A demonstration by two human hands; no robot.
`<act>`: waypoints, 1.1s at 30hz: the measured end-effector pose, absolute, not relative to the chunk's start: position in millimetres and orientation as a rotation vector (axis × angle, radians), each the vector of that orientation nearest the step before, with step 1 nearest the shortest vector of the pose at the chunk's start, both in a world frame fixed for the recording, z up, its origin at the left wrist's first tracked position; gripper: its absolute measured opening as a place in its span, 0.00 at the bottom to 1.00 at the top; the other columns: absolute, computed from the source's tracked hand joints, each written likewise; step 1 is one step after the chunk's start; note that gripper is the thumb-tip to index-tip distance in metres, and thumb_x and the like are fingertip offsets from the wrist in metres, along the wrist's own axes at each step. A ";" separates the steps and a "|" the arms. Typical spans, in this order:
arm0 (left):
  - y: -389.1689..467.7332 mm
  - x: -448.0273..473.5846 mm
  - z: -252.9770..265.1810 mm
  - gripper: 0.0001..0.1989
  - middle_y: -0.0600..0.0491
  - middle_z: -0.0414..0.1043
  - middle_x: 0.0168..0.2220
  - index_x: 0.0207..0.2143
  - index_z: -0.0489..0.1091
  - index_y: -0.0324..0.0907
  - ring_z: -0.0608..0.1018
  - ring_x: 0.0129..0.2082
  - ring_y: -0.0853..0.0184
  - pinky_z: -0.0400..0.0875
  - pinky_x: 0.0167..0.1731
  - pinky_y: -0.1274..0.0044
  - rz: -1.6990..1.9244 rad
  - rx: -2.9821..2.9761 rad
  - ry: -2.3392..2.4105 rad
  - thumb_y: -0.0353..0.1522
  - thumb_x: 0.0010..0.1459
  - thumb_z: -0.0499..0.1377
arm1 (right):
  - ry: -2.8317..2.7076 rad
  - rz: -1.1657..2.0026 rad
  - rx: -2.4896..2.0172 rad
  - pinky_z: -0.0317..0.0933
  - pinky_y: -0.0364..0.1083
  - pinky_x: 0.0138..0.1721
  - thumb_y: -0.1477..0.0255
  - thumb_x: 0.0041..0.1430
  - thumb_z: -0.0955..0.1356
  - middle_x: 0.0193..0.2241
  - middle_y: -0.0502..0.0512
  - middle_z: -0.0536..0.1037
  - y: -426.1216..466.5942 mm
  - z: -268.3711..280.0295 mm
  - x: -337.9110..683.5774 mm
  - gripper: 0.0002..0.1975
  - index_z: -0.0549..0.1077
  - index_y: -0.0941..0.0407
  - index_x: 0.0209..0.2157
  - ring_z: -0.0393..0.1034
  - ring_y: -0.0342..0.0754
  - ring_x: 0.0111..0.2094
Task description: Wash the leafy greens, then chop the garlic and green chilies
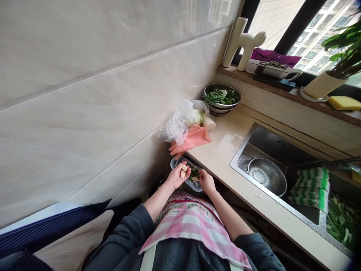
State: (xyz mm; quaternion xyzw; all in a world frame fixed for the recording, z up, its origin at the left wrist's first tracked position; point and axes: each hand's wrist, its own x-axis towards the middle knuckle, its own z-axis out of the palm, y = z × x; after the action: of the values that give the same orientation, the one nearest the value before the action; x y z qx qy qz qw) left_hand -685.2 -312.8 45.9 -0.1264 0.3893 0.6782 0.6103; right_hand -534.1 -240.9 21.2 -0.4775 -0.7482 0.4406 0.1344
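On the counter (222,154), pink gloves (199,136) lie beside a clear bag (176,122), a cabbage (196,117) and a bowl (224,106) of greens (221,96). The sink (275,140) holds a metal pan (266,176); a green-and-white checked cloth (310,188) drapes over its divider, near more leaves (342,222). A white figure (245,41), a potted plant (324,84) and a yellow sponge (345,102) line the sill (249,77).

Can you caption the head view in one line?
Left hand cradles pale, garlic-like cloves as the right hand pinches another pale piece over a plastic-lined bin beside the counter.
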 end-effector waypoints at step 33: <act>-310.1 -659.6 79.2 0.16 0.58 0.65 0.25 0.30 0.63 0.41 0.69 0.22 0.74 0.60 0.19 0.83 1.302 0.619 1.513 0.40 0.44 0.63 | -1.557 1.822 -1.126 0.59 0.40 0.25 0.63 0.49 0.67 0.22 0.47 0.71 -258.7 71.3 -531.0 0.10 0.70 0.55 0.32 0.63 0.41 0.22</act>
State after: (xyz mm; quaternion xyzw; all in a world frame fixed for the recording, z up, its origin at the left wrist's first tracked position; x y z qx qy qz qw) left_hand -659.6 -310.1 79.2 0.2563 0.6263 0.5389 0.5017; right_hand -531.0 -258.7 71.3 -0.4122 -0.5704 0.6671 0.2444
